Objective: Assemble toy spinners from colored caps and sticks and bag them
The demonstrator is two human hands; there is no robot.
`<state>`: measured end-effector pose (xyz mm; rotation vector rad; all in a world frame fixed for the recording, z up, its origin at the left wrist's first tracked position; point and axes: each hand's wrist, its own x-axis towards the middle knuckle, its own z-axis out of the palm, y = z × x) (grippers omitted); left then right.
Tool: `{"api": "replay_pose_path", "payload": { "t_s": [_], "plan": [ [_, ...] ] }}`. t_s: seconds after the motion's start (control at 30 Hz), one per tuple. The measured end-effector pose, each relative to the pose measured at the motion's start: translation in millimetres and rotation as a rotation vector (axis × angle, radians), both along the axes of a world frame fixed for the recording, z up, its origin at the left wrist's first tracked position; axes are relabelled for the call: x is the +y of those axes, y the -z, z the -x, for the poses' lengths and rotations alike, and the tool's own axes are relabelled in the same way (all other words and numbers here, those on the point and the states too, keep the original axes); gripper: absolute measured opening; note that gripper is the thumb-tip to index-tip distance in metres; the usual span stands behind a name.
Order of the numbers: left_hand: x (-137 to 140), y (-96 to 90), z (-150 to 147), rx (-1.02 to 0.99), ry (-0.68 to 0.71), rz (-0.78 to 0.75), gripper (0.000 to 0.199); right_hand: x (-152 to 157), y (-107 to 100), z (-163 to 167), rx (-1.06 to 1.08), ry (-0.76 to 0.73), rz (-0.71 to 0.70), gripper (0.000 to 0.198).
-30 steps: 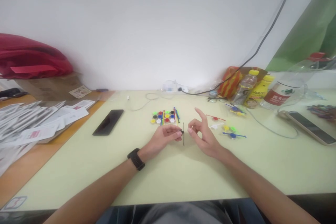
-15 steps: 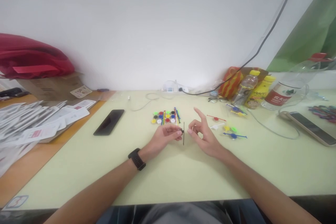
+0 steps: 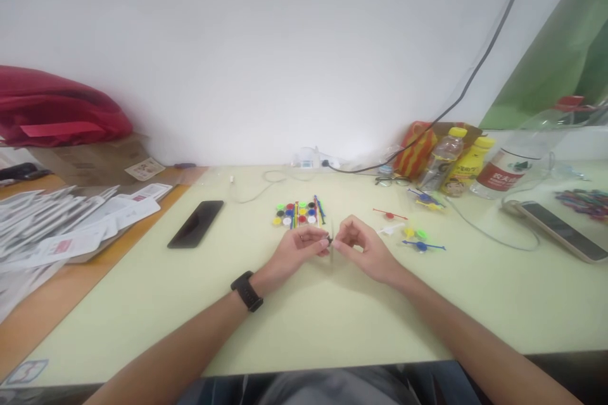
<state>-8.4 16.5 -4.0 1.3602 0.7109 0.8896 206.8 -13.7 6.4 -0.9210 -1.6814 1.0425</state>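
Observation:
A black arrow spinner [image 3: 330, 241] is held up between my two hands over the middle of the table. My left hand [image 3: 300, 248] pinches it by its small hub with thumb and fingers. The thin upright pointer looks smeared. From the other side my right hand [image 3: 363, 248] closes, thumb and curled index fingertip meeting at the spinner. Whether those fingertips also hold something smaller is hidden. Behind my left hand lie several coloured round discs [image 3: 303, 219] in rows, with blue arrows [image 3: 319, 209] beside them. To the right are a red spinner [image 3: 389, 215] and a blue spinner [image 3: 422, 245].
A black phone [image 3: 196, 224] lies left, another phone [image 3: 563, 231] right. Bottles stand back right, including a large clear one [image 3: 503, 171], near a cable [image 3: 456, 101]. White packets [image 3: 71, 221] and a cardboard box [image 3: 90, 161] fill the left side. Glasses [image 3: 392, 181] rest at the back.
My right hand has moved left to the black spinner, and its raised index finger has curled in to the thumb. The pointer went from sharp to smeared. My left hand keeps its grip.

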Motion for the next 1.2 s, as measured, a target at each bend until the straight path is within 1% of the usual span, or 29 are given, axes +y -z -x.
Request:
{"api": "replay_pose_path", "payload": {
  "t_s": [0.1,0.2,0.33,0.47,0.5,0.57,0.7,0.83,0.93,1.07,1.2],
  "plan": [
    [-1.0,-1.2,-0.7,0.000,0.000,0.027,0.033,-0.5,3.8,2.4,0.002,-0.022,0.010,0.024],
    [-0.7,-0.1,-1.7,-0.016,0.005,0.011,0.029,0.1,7.0,2.5,-0.031,-0.010,-0.002,0.022],
    [-1.1,1.9,-2.0,0.003,0.021,0.002,0.030,1.8,8.9,1.1,-0.124,0.063,-0.033,0.026],
    [-3.5,1.9,-2.2,0.033,0.081,-0.061,0.042,3.5,10.4,0.1,-0.233,0.130,-0.041,0.024],
    [-4.2,1.6,-2.6,0.048,0.074,-0.079,0.042,3.6,10.5,0.2,-0.250,0.141,-0.040,0.024],
    [-5.2,0.9,-3.7,0.074,0.043,-0.101,0.037,3.5,10.2,0.8,-0.268,0.165,-0.060,0.024],
    [-7.2,-0.8,-6.6,0.070,0.010,-0.113,0.028,2.1,7.5,2.5,-0.223,0.171,-0.110,0.023],
    [-9.2,-2.2,-7.9,0.039,0.035,-0.121,0.027,0.7,4.5,3.8,-0.151,0.092,-0.071,0.025],
    [-9.3,-3.4,-7.3,0.019,0.055,-0.112,0.028,-0.2,3.2,4.1,-0.130,0.058,-0.076,0.028],
    [-8.0,-3.8,-5.8,0.013,0.051,-0.133,0.029,-2.3,2.5,5.0,-0.090,0.073,-0.124,0.026],
    [-6.9,-3.6,-5.5,0.016,0.044,-0.153,0.029,-5.7,2.0,6.9,-0.117,0.103,-0.169,0.023]
  ]
}}
